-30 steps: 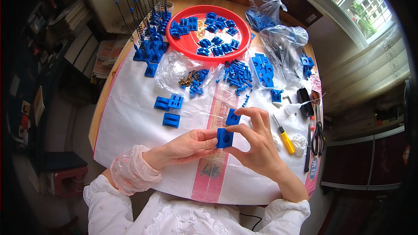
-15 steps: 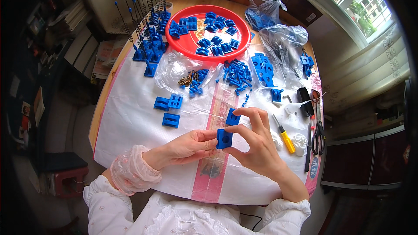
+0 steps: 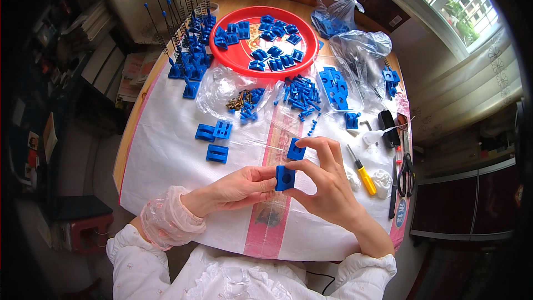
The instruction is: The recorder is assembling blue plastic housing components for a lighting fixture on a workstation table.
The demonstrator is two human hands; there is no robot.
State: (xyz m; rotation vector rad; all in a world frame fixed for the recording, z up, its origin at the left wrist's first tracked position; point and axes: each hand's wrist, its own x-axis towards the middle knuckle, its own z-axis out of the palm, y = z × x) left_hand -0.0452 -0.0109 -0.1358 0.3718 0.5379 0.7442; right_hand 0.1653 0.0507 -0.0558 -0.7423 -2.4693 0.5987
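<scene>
Between my hands is a square blue plastic block (image 3: 285, 178) with a round hole in its face. My left hand (image 3: 241, 188) pinches its left edge between thumb and fingers. My right hand (image 3: 325, 180) grips the same block by its top and bottom with thumb and index finger. Just above it, a second blue plate (image 3: 296, 149) with a hole is at the tips of my right hand's other fingers; whether it is held or lies on the table I cannot tell. Left of these, three loose blue parts lie on the cloth, one of them a slotted piece (image 3: 217, 153).
A red round tray (image 3: 221, 58) holds many blue parts. Blue pegs (image 3: 302, 97) and a clear bag (image 3: 214, 97) with screws lie before it. Spring-topped blue assemblies (image 3: 194, 64) stand far left. On the right are a yellow-handled screwdriver (image 3: 366, 180), scissors (image 3: 407, 175) and plastic bags (image 3: 363, 47).
</scene>
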